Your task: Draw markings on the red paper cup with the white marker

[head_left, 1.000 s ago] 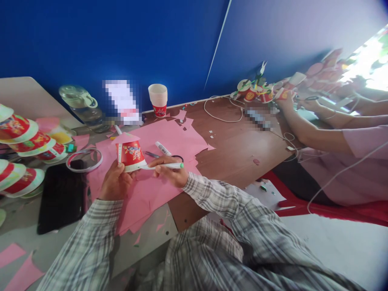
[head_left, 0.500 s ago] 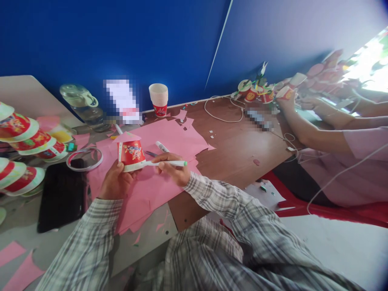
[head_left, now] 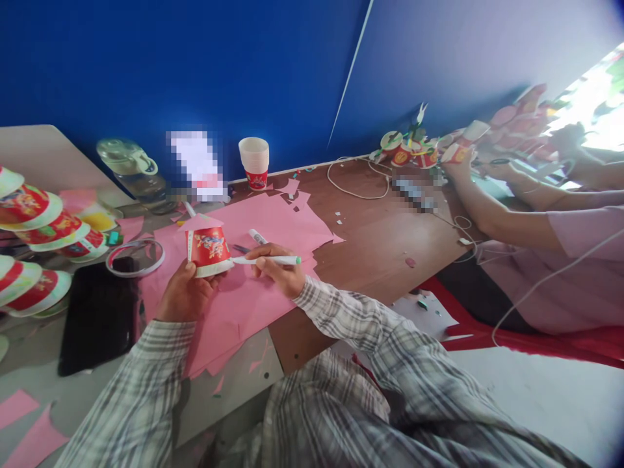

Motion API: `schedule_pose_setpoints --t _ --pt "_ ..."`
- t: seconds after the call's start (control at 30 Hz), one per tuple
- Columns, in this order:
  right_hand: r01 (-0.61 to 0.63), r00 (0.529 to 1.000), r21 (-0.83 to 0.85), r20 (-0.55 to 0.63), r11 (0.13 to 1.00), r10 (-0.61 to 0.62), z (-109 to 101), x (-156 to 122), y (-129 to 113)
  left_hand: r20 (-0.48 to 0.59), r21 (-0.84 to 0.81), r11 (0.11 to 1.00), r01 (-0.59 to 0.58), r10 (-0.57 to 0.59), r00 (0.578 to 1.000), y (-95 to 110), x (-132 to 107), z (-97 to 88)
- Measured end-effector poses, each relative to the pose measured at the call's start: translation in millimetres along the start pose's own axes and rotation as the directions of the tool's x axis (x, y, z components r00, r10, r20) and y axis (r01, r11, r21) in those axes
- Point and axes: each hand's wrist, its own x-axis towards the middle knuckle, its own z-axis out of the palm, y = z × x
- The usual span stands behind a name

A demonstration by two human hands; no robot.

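My left hand grips a red and white paper cup, turned upside down, by its lower left side. A pink paper piece sits on top of the cup. In my right hand is a white marker with a green end, its tip at the cup's pale rim. Beneath both hands lie large pink paper sheets. Another white marker rests on the paper behind my right hand, beside a dark, thin object partly hidden by my fingers.
On the left are decorated cups, a black phone, a tape roll and a water bottle. Stacked paper cups stand by the blue wall. A white cable loops across the table; a co-worker's arm is at right.
The cup and both hands hold nearly the same pose, with the marker still at the rim. The view has shifted very slightly. At right, the co-worker's hands have moved a little.
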Motion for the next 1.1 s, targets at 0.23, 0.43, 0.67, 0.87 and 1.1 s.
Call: schedule_pose_setpoints --t 0.23,0.43,0.67,0.87,1.1 --pt "0.05 0.998 -0.018 0.034 0.999 -0.05 2 -2 -1 -0.076 -0.045 0.999 0.02 -0.023 0.997 2 -3 4.5" --pt "0.213 0.977 -0.141 0.031 0.967 -0.211 4 -3 2 -0.028 -0.08 0.996 0.037 -0.039 0.999 3 -5 7.3" --pt "0.285 0.951 -0.277 0.202 0.918 -0.235 6 -7 0 0.069 -0.1 0.993 0.057 -0.05 0.996 -3 -3 1.1" --pt "0.367 0.922 -0.375 0.266 0.852 -0.28 5 -8 -1 0.155 -0.123 0.99 0.068 -0.048 0.987 -8 -1 -3.7" --pt "0.353 0.925 -0.356 0.272 0.865 -0.266 6 -8 -1 0.207 0.089 0.993 -0.073 0.053 0.977 -10 -5 -0.8"
